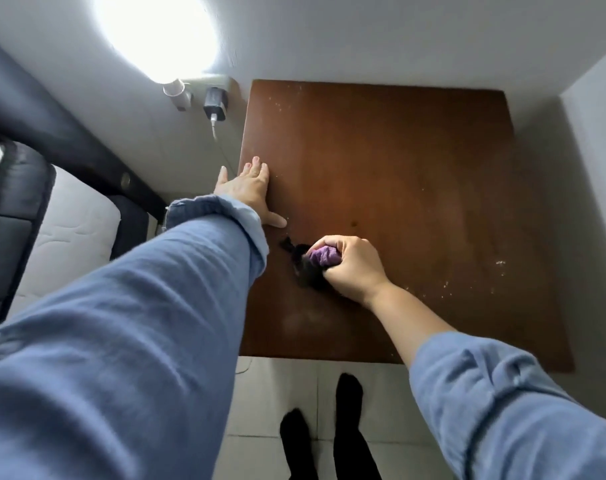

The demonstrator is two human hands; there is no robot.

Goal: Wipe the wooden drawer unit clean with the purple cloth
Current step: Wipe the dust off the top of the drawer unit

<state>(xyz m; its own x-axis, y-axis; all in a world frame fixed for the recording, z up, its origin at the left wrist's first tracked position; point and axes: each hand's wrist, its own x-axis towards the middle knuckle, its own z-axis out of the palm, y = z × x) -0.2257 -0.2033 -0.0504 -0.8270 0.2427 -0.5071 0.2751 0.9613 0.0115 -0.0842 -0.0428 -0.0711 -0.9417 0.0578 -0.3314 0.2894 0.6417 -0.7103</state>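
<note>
Blue sleeves point(128, 341) reach out — right hand point(350, 268) clamps the bunched purple cloth point(324, 256) on the wooden drawer unit point(415, 174), near-left; left hand point(251, 192) lies flat, fingers spread, on its left edge.

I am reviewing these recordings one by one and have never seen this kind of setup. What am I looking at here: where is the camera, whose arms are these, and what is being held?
There is no machine here. A person wears one wide-angle camera on the head, looking down, so both arms in blue sleeves reach in from the bottom of the picture. Below them is the brown top of the wooden drawer unit, pushed into a corner, with pale specks near its far left and right edges. The left hand rests flat and open on the left edge. The right hand is closed around the bunched purple cloth and presses it on the top. On the wall to the left hangs a charger, and the person's feet stand on the tiled floor.
</note>
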